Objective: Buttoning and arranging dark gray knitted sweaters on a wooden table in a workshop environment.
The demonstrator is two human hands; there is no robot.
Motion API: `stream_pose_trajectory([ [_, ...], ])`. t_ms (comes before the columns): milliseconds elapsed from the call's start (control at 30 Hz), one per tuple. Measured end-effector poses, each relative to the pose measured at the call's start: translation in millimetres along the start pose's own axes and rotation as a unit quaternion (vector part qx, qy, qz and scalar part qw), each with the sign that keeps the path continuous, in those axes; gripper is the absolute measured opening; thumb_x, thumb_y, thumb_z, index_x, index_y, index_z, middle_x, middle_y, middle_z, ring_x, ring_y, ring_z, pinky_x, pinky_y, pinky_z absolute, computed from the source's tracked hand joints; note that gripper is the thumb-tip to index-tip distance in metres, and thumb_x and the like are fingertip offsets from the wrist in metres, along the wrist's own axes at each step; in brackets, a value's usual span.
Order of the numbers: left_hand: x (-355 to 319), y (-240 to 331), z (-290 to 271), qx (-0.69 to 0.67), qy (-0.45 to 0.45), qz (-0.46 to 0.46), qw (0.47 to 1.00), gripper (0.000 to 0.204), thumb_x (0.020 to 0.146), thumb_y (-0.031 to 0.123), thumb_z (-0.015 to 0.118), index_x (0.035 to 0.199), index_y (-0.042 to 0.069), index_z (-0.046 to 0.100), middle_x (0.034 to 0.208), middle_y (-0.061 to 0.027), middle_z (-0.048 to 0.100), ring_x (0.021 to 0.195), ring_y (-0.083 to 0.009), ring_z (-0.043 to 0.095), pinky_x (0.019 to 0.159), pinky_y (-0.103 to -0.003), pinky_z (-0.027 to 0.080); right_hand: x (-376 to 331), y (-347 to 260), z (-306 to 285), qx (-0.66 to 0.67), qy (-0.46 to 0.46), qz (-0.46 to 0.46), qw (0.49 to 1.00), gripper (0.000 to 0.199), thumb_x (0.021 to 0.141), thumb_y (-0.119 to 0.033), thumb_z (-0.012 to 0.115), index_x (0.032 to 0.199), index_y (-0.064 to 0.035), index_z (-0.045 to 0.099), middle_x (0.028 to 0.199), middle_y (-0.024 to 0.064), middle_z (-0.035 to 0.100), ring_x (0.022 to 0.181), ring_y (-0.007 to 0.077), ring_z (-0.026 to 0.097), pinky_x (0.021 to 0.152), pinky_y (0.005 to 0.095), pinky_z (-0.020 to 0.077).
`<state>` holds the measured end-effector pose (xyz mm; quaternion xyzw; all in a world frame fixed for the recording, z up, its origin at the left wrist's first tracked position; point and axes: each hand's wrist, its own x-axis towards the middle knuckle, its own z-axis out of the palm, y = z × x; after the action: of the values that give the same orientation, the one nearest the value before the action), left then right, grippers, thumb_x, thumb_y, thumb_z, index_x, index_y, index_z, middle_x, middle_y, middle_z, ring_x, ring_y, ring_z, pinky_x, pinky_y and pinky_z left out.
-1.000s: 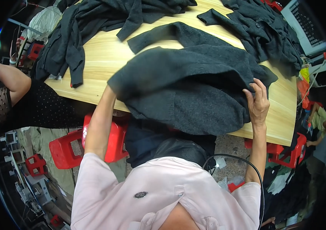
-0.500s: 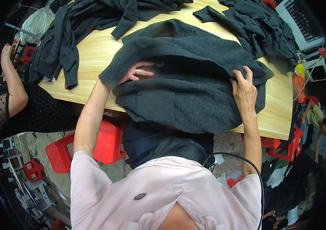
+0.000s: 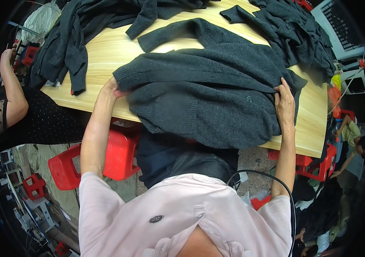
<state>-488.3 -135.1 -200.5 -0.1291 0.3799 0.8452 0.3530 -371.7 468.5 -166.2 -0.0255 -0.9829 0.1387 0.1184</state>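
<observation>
A dark grey knitted cardigan [image 3: 225, 115] lies across the near edge of the table, its front hanging a little over the edge. A button and a square pocket patch show on its front. At the left end, my left hand [image 3: 113, 88] is closed on the ribbed edge, with most of its fingers hidden under the knit. My right hand [image 3: 284, 105] pinches the cloth at the cardigan's right end, fingers bent. One sleeve stretches out on the table beyond the body of the garment.
More dark grey knitwear [image 3: 73, 43] is heaped at the far left of the wooden table [image 3: 101, 64], and another cardigan [image 3: 292, 38] lies far right. A co-worker's arm [image 3: 14, 94] is at the left. Red stools [image 3: 121, 154] stand beneath and beside the table.
The raised upper layer of the cardigan has come down flat, closing the gap. My left hand has drawn back to the edge; my right hand has shifted slightly right and nearer.
</observation>
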Motion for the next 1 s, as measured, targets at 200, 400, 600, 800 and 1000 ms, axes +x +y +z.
stream_pose_trajectory([
  [200, -30, 7, 46, 0.442, -0.028, -0.014, 0.897, 0.042, 0.110, 0.026, 0.062, 0.145, 0.001, 0.067, 0.127, -0.0191, 0.080, 0.104, -0.0238, 0.080, 0.074, -0.029, 0.064, -16, -62, -42, 0.076, 0.020, -0.068, 0.995, 0.036, 0.093, -0.024, 0.088, 0.114, -0.0011, 0.070, 0.110, 0.0156, 0.069, 0.099, 0.0350, 0.074, 0.084, 0.0434, 0.0591],
  [400, -37, -60, 75, 0.516, 0.045, 0.087, 0.851, 0.056, 0.092, 0.047, 0.087, 0.126, 0.003, 0.080, 0.109, -0.0077, 0.078, 0.085, -0.0138, 0.066, 0.081, -0.029, 0.053, -38, -79, -31, 0.061, -0.036, -0.137, 0.988, 0.039, 0.085, -0.018, 0.091, 0.114, -0.0022, 0.071, 0.102, 0.0145, 0.066, 0.099, 0.0340, 0.069, 0.087, 0.0434, 0.0569],
  [600, -53, -95, 109, 0.737, 0.064, 0.298, 0.603, 0.028, 0.078, 0.004, 0.086, 0.098, 0.002, 0.066, 0.092, -0.0113, 0.065, 0.075, -0.0270, 0.066, 0.071, -0.037, 0.055, -25, -77, -43, 0.102, 0.041, -0.168, 0.980, 0.013, 0.093, 0.009, 0.073, 0.102, 0.0006, 0.069, 0.096, 0.0141, 0.063, 0.088, 0.0329, 0.069, 0.077, 0.0438, 0.0562],
  [800, -107, -76, 115, 0.817, 0.110, 0.479, 0.303, 0.033, 0.070, 0.001, 0.082, 0.099, 0.007, 0.066, 0.096, -0.0096, 0.065, 0.079, -0.0298, 0.070, 0.070, -0.039, 0.055, -9, -59, -63, 0.062, 0.132, -0.189, 0.971, 0.022, 0.096, 0.011, 0.071, 0.115, 0.0013, 0.076, 0.098, 0.0153, 0.063, 0.088, 0.0315, 0.068, 0.076, 0.0429, 0.0543],
  [1000, -103, -98, 102, 0.786, 0.079, 0.334, 0.514, 0.019, 0.090, 0.011, 0.080, 0.105, 0.005, 0.071, 0.107, -0.0131, 0.068, 0.095, -0.0346, 0.071, 0.083, -0.042, 0.058, -29, -70, -12, 0.002, -0.018, -0.185, 0.983, 0.015, 0.097, 0.003, 0.069, 0.110, 0.0021, 0.076, 0.101, 0.0158, 0.065, 0.097, 0.0337, 0.067, 0.087, 0.0442, 0.0555],
])
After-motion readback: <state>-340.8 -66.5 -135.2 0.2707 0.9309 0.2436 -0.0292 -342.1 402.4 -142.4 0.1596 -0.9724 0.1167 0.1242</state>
